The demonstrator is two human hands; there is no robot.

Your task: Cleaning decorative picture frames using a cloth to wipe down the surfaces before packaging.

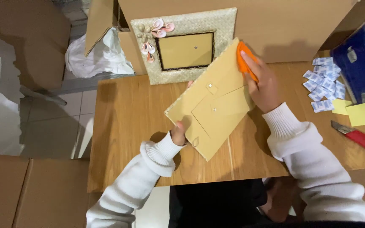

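Observation:
My left hand (pixel 178 132) grips the lower left edge of a picture frame (pixel 210 101) held back side up, tilted over the wooden table (pixel 123 126); its tan backing board with a fold-out stand faces me. My right hand (pixel 262 82) presses an orange cloth (pixel 244 63) against the frame's upper right edge. A second woven picture frame (pixel 186 25) with shell flowers at its corner stands upright behind, leaning on a cardboard box (pixel 275 25).
Several small blue-and-white packets (pixel 324 84) and yellow sticky notes (pixel 360 114) lie at the table's right, beside a dark blue box (pixel 360 63). A red utility knife (pixel 364 139) lies near the right edge. White wrapping paper (pixel 93 55) and cardboard boxes (pixel 22 190) sit to the left.

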